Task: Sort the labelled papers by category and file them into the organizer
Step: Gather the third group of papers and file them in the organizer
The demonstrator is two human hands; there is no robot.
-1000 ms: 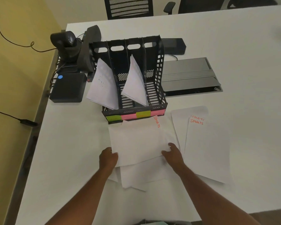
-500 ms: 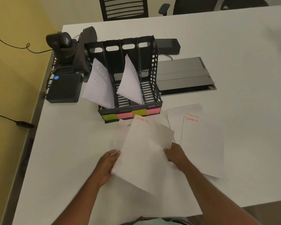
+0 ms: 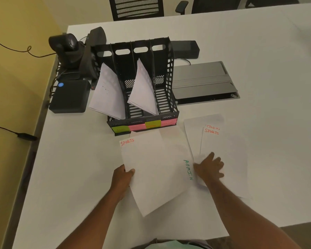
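White paper pinched at its left edge by the left hand: a SPORTS sheet, lifted over the ADMIN sheet. The right hand lies flat, fingers spread, on the SPORTS pile. Far side of the worktop, the organizer holds paper in two slots; several sheets are yet to be filed, roughly mid-task.

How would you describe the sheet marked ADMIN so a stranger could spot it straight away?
Start at the black plastic four-slot organizer on the white table. In front of it lies a loose heap of white papers. The white ADMIN sheet lies partly under the SPORTS sheet the left hand holds; it alone has green lettering.
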